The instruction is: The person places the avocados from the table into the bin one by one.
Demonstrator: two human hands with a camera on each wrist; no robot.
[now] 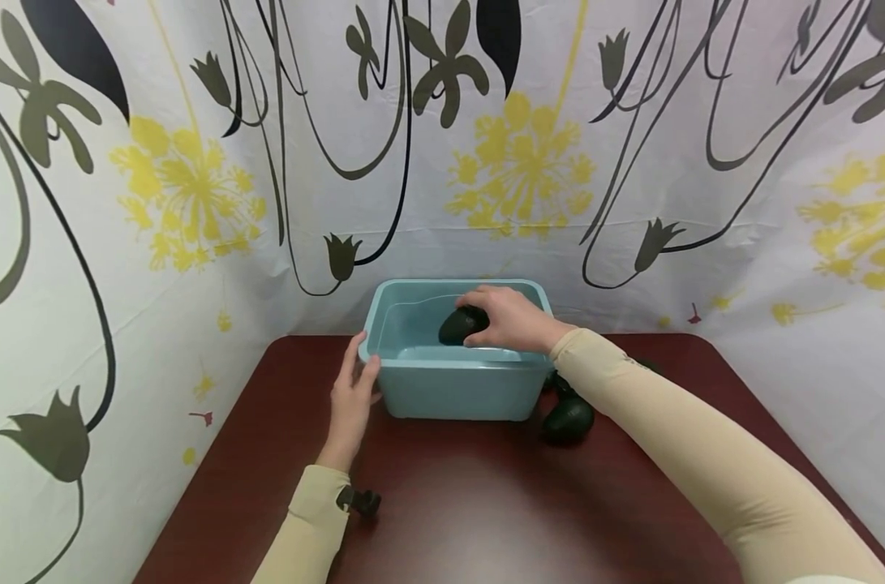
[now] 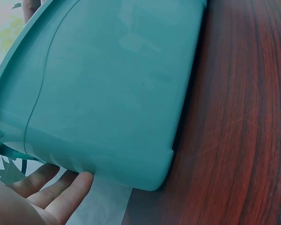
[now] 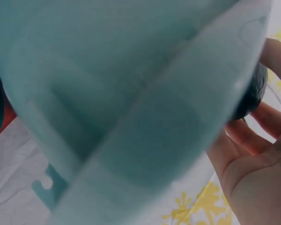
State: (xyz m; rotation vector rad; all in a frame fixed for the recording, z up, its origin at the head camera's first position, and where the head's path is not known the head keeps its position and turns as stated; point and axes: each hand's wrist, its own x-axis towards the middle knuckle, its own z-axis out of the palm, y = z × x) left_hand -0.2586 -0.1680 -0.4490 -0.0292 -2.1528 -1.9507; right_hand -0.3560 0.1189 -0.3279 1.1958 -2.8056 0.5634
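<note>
A light blue plastic bin (image 1: pixel 453 393) stands on the table. My right hand (image 1: pixel 511 319) reaches over its front wall and grips a dark green avocado (image 1: pixel 460 326) inside the bin's opening. In the right wrist view, fingers (image 3: pixel 246 136) curve around the dark avocado (image 3: pixel 254 96), part of which the blurred bin rim hides. At the bin's left front corner my left hand (image 1: pixel 350 405) touches the rim and side. The left wrist view shows fairly straight fingers (image 2: pixel 70 194) against the bin wall (image 2: pixel 117 93); the thumb is mostly hidden there.
Just right of the bin, another avocado (image 1: pixel 568 419) lies on the dark red-brown table (image 1: pixel 457 495), with more dark shapes partly hidden behind my right forearm. A white cloth (image 1: pixel 427 195) with flower prints hangs behind and at both sides.
</note>
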